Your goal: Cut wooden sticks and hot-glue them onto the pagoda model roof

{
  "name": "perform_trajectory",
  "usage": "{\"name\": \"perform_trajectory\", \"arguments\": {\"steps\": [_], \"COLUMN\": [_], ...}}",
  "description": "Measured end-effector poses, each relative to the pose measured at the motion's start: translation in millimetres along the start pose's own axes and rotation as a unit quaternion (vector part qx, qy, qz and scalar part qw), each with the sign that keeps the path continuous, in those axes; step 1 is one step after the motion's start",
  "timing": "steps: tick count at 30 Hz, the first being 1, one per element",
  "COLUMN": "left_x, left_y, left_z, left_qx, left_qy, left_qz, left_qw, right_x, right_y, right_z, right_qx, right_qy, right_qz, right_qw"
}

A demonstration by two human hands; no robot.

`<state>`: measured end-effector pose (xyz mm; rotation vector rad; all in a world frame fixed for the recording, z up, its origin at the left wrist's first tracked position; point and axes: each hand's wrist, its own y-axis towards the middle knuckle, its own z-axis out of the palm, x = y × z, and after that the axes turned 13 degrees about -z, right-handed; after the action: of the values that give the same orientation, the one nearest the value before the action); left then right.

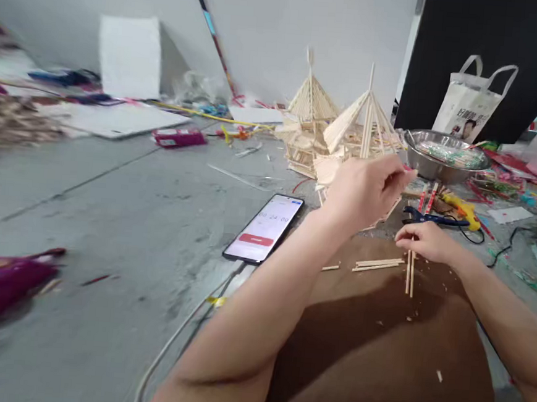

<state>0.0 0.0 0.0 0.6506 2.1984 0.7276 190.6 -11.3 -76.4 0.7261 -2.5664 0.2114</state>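
My left hand (367, 187) is raised in front of the stick models, its fingers curled into a pinch. What lies between those fingertips, if anything, is too small to make out. Lower and to the right, my right hand (428, 241) has its fingers closed at the upper ends of a pair of thin wooden sticks (410, 277) over a brown board (391, 347). Several more wooden sticks (377, 265) lie just left of that pair. Two roofed models built of sticks, one left (313, 99) and one right (349, 124), stand behind my left hand, which partly hides the right one.
A phone (264, 228) with a cable lies left of my forearm. Blue-handled pliers (434, 218) and a yellow glue gun (465, 211) lie beyond my right hand. Behind them are a metal bowl (431, 169) and a white bag (466, 108). Purple packets (178, 137) rest on the grey floor.
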Motion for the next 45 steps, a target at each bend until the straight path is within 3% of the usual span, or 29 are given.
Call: {"name": "perform_trajectory", "arguments": {"steps": [5, 9, 15, 21, 27, 31, 35, 41, 45], "left_x": [-11.6, -12.0, -0.2, 15.6, 26.1, 27.9, 29.0, 30.3, 28.1], "left_y": [-6.9, -15.8, -36.1, -48.9, -54.5, -55.4, -54.6, -52.8, -54.4], "left_z": [14.0, 34.3, 56.9, 62.6, 65.2, 67.4, 69.2, 69.8, 71.7], "left_qx": [0.098, 0.217, 0.322, 0.336, 0.33, 0.342, 0.36, 0.358, 0.372], "left_qy": [-0.006, 0.057, 0.161, 0.188, 0.227, 0.224, 0.209, 0.18, 0.161], "left_qz": [0.022, 0.03, 0.028, -0.016, -0.056, -0.067, -0.093, -0.107, -0.114], "left_qw": [0.995, 0.974, 0.933, 0.923, 0.915, 0.91, 0.904, 0.91, 0.907], "right_x": [6.8, 1.4, -3.2, 2.2, -0.8, -9.0, -17.2, -28.8, -31.9], "right_y": [1.0, 0.8, -0.2, 0.4, -0.2, -0.1, 0.7, 4.3, 5.9], "right_z": [11.5, 19.0, 28.3, 29.3, 16.2, 9.0, 8.3, 11.5, 8.7], "right_qx": [0.085, 0.106, 0.123, 0.131, 0.118, 0.044, -0.088, -0.309, -0.401], "right_qy": [-0.075, -0.104, -0.144, -0.192, -0.196, -0.128, 0.013, 0.204, 0.272], "right_qz": [-0.089, -0.055, -0.046, -0.036, -0.012, -0.025, -0.079, -0.078, -0.039], "right_qw": [0.99, 0.987, 0.981, 0.972, 0.973, 0.99, 0.993, 0.926, 0.874]}}
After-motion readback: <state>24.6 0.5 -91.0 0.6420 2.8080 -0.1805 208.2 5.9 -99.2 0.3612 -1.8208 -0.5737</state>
